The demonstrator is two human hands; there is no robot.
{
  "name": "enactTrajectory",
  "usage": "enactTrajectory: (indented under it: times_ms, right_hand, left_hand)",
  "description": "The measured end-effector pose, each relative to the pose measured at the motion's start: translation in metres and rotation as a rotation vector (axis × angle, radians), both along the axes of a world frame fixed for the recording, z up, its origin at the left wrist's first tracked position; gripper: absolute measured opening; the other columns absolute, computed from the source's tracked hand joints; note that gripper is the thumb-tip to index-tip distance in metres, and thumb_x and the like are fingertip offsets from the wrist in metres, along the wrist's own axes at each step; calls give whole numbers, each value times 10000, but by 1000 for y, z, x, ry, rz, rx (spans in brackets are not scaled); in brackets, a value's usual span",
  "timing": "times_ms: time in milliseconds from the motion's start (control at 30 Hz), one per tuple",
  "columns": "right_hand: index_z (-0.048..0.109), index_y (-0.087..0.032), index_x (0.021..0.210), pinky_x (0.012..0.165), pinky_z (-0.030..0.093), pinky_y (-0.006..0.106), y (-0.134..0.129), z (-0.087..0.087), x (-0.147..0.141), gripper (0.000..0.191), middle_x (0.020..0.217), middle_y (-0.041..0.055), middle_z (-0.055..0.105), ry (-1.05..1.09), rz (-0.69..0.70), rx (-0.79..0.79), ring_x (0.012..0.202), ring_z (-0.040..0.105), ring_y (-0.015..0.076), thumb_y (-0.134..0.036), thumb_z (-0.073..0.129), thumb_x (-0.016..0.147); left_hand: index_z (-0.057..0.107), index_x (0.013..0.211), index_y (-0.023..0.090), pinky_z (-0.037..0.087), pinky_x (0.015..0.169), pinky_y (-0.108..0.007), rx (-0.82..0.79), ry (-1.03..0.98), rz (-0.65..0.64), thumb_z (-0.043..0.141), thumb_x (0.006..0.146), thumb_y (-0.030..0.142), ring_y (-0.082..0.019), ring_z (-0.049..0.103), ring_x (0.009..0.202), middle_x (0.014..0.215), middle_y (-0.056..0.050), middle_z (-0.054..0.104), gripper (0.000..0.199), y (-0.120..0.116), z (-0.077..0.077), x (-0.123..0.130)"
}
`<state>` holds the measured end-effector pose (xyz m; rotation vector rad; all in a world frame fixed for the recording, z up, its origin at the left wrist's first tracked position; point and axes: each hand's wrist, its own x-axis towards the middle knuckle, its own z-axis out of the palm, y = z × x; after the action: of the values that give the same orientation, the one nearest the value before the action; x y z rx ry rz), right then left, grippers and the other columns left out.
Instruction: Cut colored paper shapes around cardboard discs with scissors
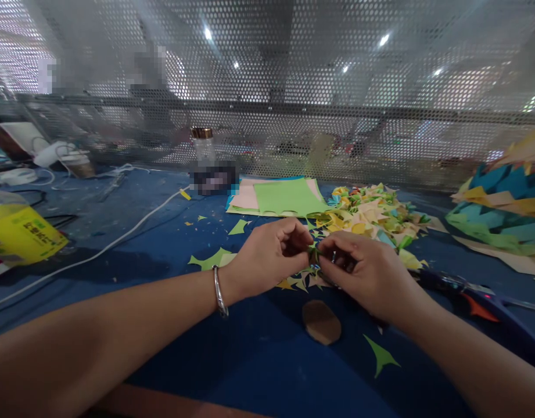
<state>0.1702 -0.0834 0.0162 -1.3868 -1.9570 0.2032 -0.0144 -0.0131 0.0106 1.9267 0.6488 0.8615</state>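
Above a blue worktop [250,363], a person's left hand [267,255] and right hand [372,273] pinch a small green piece [314,253] between them, the piece half hidden by the grip; paper scraps [302,283] lie just beneath and around; a brown disc [322,322] rests nearer the person, a green cutting [381,355] to its right; beyond the hands, coloured sheets [288,197] sit stacked to the left of a heap [372,216] of cut paper; a glue gun [502,316] lies at right; a capped bottle [205,152] stands behind
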Motion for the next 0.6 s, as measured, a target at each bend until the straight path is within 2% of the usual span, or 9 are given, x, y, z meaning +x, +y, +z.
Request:
enactTrajectory:
  times_ms: [133, 333, 400, 600]
  right_hand:
    - [586, -235, 771, 504, 423, 243, -1, 1, -1, 84, 629, -31, 594, 40, 0, -33, 520, 542, 123, -211, 572, 850]
    - [619, -226, 852, 531, 444, 244, -3, 1, -2, 55, 639, -30, 616, 85, 17, -39, 546, 562, 132, -213, 569, 834]
    - [610, -227, 841, 527, 442, 240, -2, 1, -3, 48, 632, -33, 603, 95, 11, -17, 541, 553, 131, -216, 565, 828]
    - [601, -231, 832, 503, 429, 236, 0, 0, -2, 52, 615, -38, 583, 119, 15, 1, 524, 541, 131, -199, 561, 819]
  left_hand:
    - [620, 846, 179, 534, 647, -247, 70, 26, 10, 666, 777, 222, -120, 657, 708, 779, -11, 695, 93, 0, 0, 0]
    - [639, 837, 181, 501, 632, -229, 209, 38, 59, 615, 746, 128, -103, 631, 688, 772, 12, 697, 108, -5, 1, 0]
    - [638, 833, 180, 501, 642, -225, 171, 11, 51, 631, 749, 135, -102, 633, 700, 777, 15, 695, 95, -6, 1, 0]
    - [633, 832, 163, 507, 662, -224, -121, -86, -28, 690, 751, 154, -92, 631, 689, 751, 20, 669, 100, 1, 0, 3]
